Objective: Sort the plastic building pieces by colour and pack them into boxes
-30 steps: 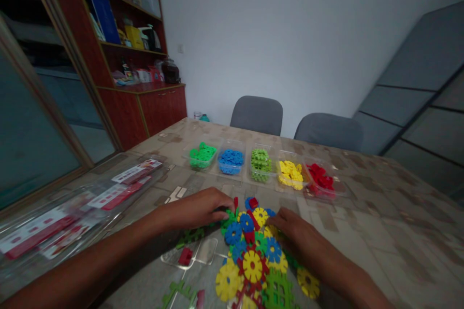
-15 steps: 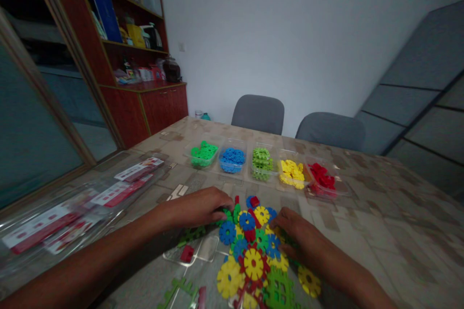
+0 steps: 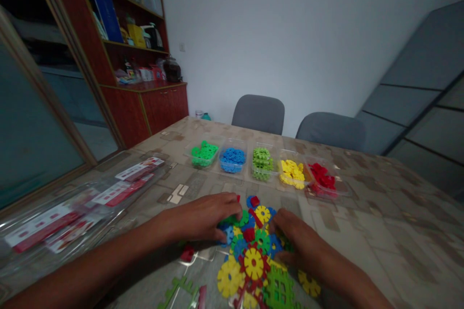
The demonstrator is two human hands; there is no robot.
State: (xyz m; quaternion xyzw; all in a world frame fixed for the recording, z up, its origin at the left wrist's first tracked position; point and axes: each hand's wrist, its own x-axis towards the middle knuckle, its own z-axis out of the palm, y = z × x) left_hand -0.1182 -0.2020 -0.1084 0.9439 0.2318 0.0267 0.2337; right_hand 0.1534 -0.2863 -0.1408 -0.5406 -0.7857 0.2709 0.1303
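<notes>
A mixed pile of interlocking plastic building pieces lies on the table before me. My left hand (image 3: 213, 215) bends over its upper left side, with thumb and fingers closed about a blue notched disc (image 3: 228, 234). At the pile's right edge, my right hand (image 3: 293, 234) rests with thumb and fingers apart, beside blue discs (image 3: 275, 245); its fingertips are partly hidden. Between the hands lie a green disc (image 3: 261, 240) and a yellow disc (image 3: 263, 213). Nearer me are a large yellow disc (image 3: 253, 263) and a green square lattice piece (image 3: 279, 289).
Clear tubs of sorted pieces stand in a row behind the pile: green (image 3: 204, 153), blue (image 3: 232, 160), light green (image 3: 262, 163), yellow (image 3: 292, 174) and red (image 3: 322, 177). Flat clear packaging (image 3: 123, 188) lies at left. Two grey chairs (image 3: 258, 113) stand beyond the table.
My left hand has moved right and slightly toward me, over the blue disc. Pieces near its fingers have shifted. My right hand stays at the pile's right edge, its fingers slightly moved.
</notes>
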